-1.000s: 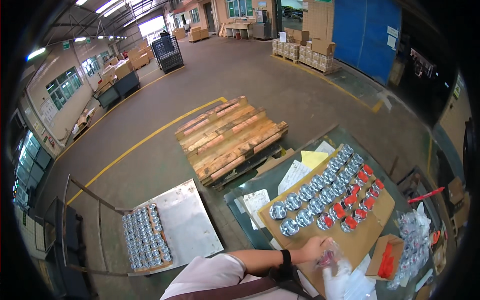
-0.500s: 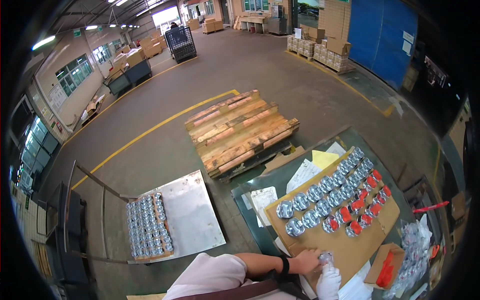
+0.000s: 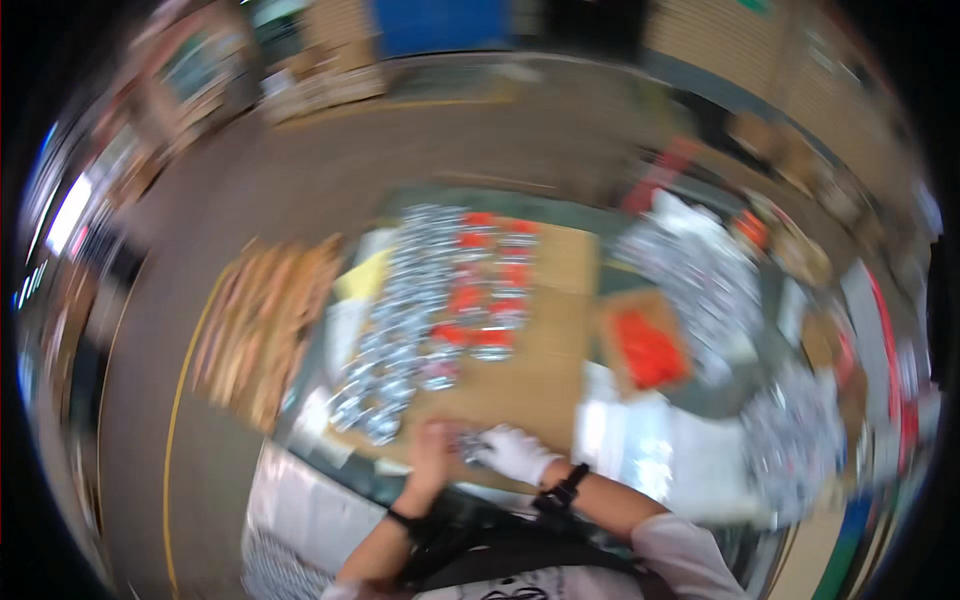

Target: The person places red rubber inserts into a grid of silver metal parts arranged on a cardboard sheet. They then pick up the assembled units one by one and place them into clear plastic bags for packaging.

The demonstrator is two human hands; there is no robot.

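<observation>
At the near edge of a brown cardboard sheet, my bare left hand and my white-gloved right hand close on one silver piston between them. Motion blur hides the fine detail of the fingers and of the piston. Beyond my hands, rows of bare silver pistons stand on the sheet's left part. Beside them, to the right, are two rows of pistons carrying red pieces on top.
An open carton of red pieces lies right of the sheet. Clear plastic bags heap beyond it, with more bags at far right. Left of the table are a wooden pallet and a metal-topped surface bearing more pistons.
My view has swung to the right, so the table now sits in the middle and the picture is blurred. Both hands stay together at the piston.
</observation>
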